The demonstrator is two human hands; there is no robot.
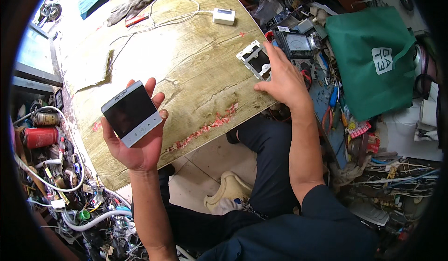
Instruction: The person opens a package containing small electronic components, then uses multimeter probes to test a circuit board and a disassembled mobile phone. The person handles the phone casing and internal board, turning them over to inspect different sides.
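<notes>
My left hand [140, 144] holds a square wall thermostat panel [131, 113] on its palm, fingers curled round its edges. The panel has a silver-grey rim, a dark blank screen and a row of small touch buttons along one side. At the table's right edge, my right hand [285, 76] spans a white mounting frame [255, 60] with dark openings, thumb at its near corner and fingers at its far side. The fingers hide its right side.
On the wooden table [196, 79] lie a white box with a cable [224, 16], a grey glove [128, 10], a red-handled tool [136, 20] and a flat sheet [93, 69]. At right are an analogue meter [297, 42], a green bag [371, 60] and pliers [332, 102]. Cluttered parts fill the left.
</notes>
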